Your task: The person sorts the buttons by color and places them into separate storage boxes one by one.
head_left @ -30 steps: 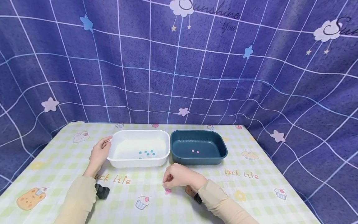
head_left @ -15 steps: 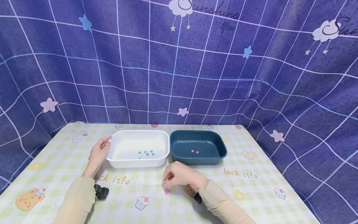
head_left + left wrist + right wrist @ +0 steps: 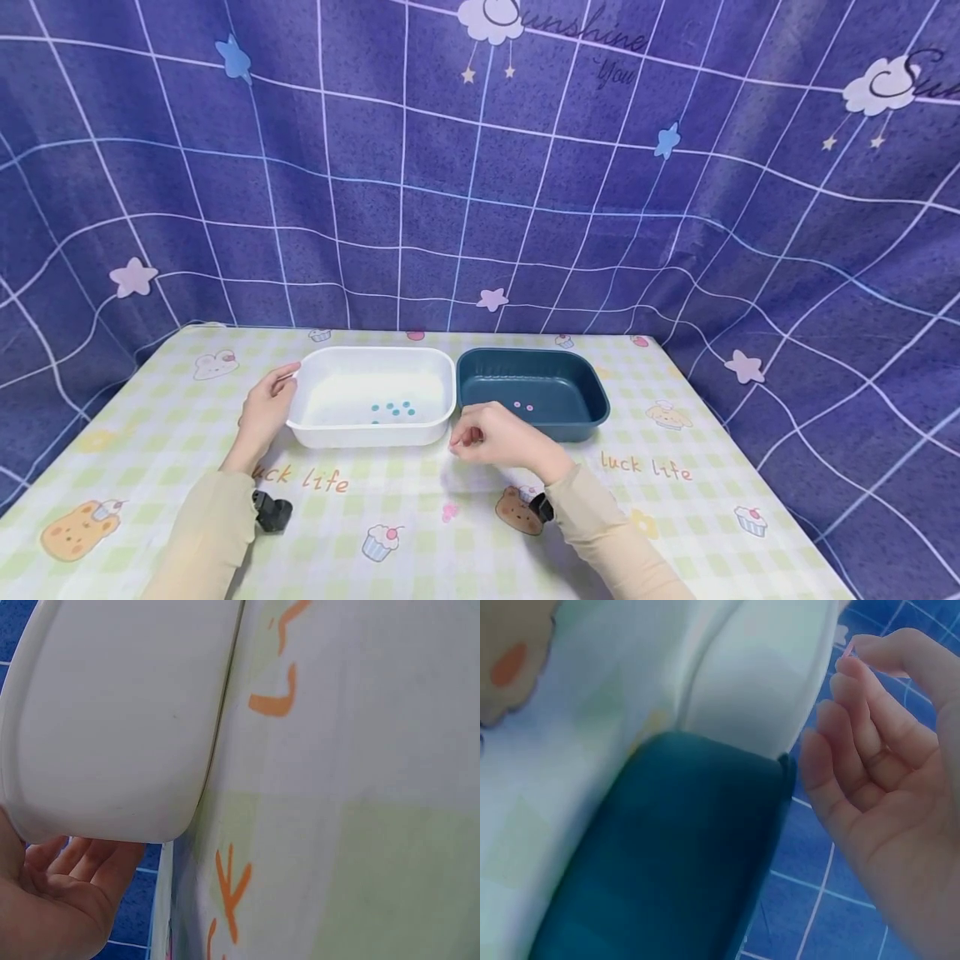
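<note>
My right hand (image 3: 502, 437) is over the cloth at the near left corner of the dark teal tub (image 3: 581, 432). Between thumb and forefinger it pinches a small pink button (image 3: 848, 650), seen edge-on in the right wrist view. Below lie a few pink buttons (image 3: 449, 511) on the tablecloth. My left hand (image 3: 266, 408) rests with relaxed fingers against the left end of the white tub (image 3: 371, 435); in the left wrist view its fingertips are hidden behind the end wall. Several blue buttons (image 3: 390, 407) lie in the white tub, and two pink buttons (image 3: 529, 408) show in the teal one.
Both tubs stand side by side on a checked tablecloth (image 3: 315, 533) with printed cupcakes and bears. Behind the table hangs a blue grid-patterned curtain (image 3: 360, 208). A black wrist camera (image 3: 272, 512) is strapped at the left wrist.
My right hand has risen from the pink buttons on the cloth and moved away from me towards the teal tub, carrying one button. The left hand stays at the white tub.
</note>
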Motion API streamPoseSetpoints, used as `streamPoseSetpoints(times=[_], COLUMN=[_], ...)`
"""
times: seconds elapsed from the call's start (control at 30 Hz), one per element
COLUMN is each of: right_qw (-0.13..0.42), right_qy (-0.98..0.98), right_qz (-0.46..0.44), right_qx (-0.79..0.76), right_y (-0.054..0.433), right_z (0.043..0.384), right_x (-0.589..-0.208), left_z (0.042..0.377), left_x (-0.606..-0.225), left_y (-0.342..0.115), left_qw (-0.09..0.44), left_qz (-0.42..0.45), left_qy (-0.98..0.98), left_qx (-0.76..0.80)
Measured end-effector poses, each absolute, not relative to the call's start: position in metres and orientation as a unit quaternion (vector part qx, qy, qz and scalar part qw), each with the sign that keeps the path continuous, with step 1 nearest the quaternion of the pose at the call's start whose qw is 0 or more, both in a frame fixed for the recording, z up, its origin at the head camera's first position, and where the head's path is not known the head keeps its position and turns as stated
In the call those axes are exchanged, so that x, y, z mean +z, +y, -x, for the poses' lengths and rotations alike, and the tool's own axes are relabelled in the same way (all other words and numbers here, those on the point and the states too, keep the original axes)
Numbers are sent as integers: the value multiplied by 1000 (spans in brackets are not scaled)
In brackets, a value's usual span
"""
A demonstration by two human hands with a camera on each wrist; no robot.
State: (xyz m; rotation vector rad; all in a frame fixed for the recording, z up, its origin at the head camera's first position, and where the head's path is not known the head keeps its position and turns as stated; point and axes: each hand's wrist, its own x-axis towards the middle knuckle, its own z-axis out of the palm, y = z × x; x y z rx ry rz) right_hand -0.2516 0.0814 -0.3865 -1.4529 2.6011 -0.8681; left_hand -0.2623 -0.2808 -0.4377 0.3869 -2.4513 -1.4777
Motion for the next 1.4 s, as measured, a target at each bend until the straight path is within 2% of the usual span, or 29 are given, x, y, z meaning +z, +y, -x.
streamPoseSetpoints(times=[0.3, 1.4], right_qw=[-30, -121], right_qy=[842, 890], right_qz=[462, 328], right_qx=[-275, -291], right_y=[90, 134], right_z=[261, 309], right_x=[-377, -394], left_z=[264, 263], left_x=[-440, -438], left_y=[-281, -281], left_qw=[129, 124], left_qz=[-137, -134], left_qy=[-842, -841], left_qx=[-506, -509])
